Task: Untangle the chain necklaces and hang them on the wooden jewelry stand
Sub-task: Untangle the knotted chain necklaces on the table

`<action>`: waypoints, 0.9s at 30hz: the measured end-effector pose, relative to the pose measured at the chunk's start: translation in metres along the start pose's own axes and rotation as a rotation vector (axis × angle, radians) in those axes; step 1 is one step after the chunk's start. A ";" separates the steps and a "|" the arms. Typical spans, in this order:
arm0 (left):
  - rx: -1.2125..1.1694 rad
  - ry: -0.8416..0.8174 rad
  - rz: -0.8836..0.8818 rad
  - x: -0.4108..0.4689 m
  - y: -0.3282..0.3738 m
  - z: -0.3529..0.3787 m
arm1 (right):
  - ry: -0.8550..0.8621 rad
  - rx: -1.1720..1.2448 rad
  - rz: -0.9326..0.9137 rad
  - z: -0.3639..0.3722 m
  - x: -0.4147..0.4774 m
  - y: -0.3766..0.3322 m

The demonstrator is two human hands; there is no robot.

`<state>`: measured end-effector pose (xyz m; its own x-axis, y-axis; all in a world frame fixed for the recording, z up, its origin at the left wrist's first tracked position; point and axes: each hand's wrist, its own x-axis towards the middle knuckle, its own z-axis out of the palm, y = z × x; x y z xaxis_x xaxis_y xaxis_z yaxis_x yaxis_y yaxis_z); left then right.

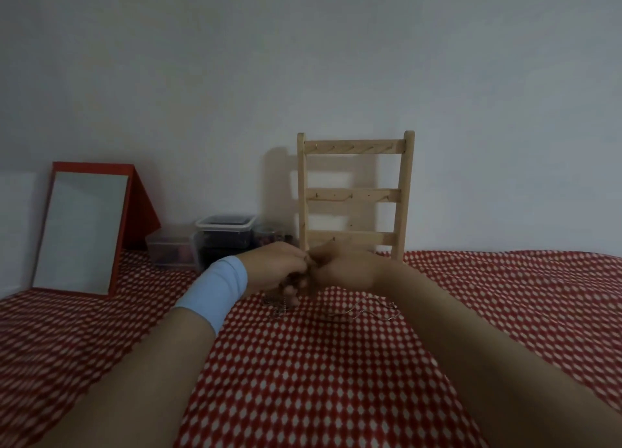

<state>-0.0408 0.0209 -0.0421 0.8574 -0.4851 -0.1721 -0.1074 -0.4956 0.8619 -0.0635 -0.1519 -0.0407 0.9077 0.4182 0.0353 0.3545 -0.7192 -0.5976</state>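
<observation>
My left hand [276,266] and my right hand [340,267] meet fingertip to fingertip just in front of the foot of the wooden jewelry stand [355,192]. Both pinch a thin silver chain necklace [281,304] that hangs from them in a small bunch onto the cloth. A further length of chain [367,308] trails on the cloth under my right wrist; whether it is a separate necklace I cannot tell. The stand is upright against the wall, with three peg rails, and nothing hangs on it. A light blue band wraps my left wrist.
A red cloth with white dots [319,363] covers the surface. A red-framed mirror [84,232] leans at the back left. Clear plastic boxes [225,239] with dark contents stand between the mirror and the stand. A pale wall [303,60] rises behind.
</observation>
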 end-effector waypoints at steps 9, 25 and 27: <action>0.025 0.013 -0.010 -0.006 -0.012 -0.021 | 0.031 -0.019 0.056 -0.001 0.024 0.002; 0.004 -0.093 0.050 0.008 -0.007 -0.034 | -0.140 0.585 0.018 0.001 0.038 0.037; 0.012 -0.085 0.032 0.010 -0.010 -0.035 | -0.142 0.543 0.006 -0.002 0.037 0.042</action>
<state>-0.0133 0.0456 -0.0356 0.8073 -0.5604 -0.1848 -0.1408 -0.4871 0.8619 -0.0141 -0.1677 -0.0632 0.8567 0.5129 -0.0550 0.1493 -0.3486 -0.9253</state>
